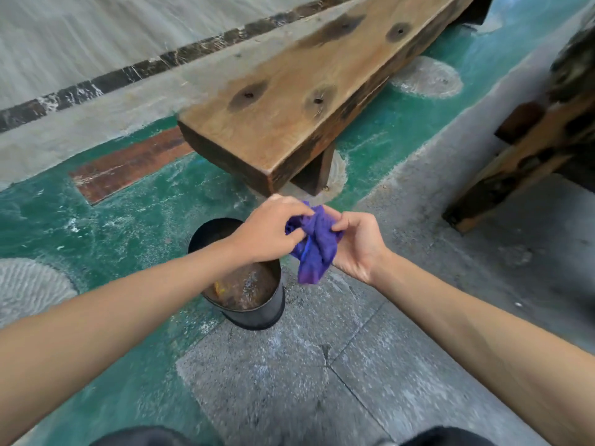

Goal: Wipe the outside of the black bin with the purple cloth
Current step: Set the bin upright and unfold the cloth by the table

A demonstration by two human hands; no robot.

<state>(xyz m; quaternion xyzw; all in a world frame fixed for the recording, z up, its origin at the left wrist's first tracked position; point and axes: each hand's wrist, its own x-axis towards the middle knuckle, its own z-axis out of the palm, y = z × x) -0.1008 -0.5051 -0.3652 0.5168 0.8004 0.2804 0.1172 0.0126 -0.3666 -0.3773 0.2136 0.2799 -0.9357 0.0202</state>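
Observation:
A round black bin (257,312) stands upright on the floor below my hands, its rusty inside showing. My left forearm crosses over its opening and hides part of the rim. The crumpled purple cloth (317,246) hangs in the air just right of the bin, above the floor. My left hand (272,228) pinches the cloth's upper left part. My right hand (359,244) holds its right side, palm turned up. The cloth does not touch the bin.
A thick wooden bench (289,101) stands right behind the bin, its near end close to my hands. Another wooden piece (528,156) is at the right. The floor is green paint (96,239) and grey concrete (322,365). My dark knees show at the bottom edge.

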